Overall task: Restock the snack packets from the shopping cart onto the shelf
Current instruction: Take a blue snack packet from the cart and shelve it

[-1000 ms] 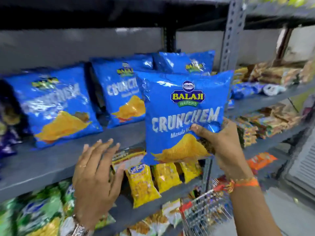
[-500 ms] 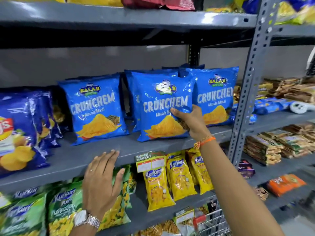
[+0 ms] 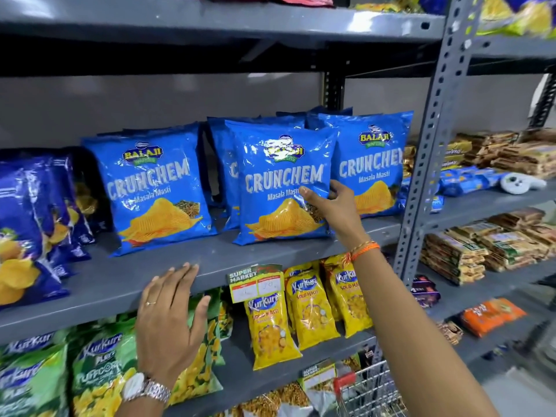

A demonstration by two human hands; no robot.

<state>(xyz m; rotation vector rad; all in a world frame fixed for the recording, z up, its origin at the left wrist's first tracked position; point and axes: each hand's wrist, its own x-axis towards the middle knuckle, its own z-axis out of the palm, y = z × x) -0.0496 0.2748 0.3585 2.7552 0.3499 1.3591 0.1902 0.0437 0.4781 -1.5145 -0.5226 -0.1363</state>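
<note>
R hand point(image 3: 334, 210) grips the right edge of a blue Crunchem packet point(image 3: 279, 182) standing upright on the grey shelf point(image 3: 120, 281), w/ matching packets just behind and on both sides. L hand point(image 3: 168, 317) rests flat, fingers spread, on the shelf's front lip. Cart point(image 3: 370, 392) corner shows bottom right, below yellow Kurkure packs point(image 3: 304, 308).

packet point(image 3: 279, 182): glossy crinkled blue plastic film | shelf point(image 3: 120, 284): matt grey painted metal | cart point(image 3: 370, 392): shiny wire metal

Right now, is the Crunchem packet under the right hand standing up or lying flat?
Standing upright. The middle Crunchem packet rests its bottom edge on the grey shelf, front label facing out, with the right hand on its right side.
</note>
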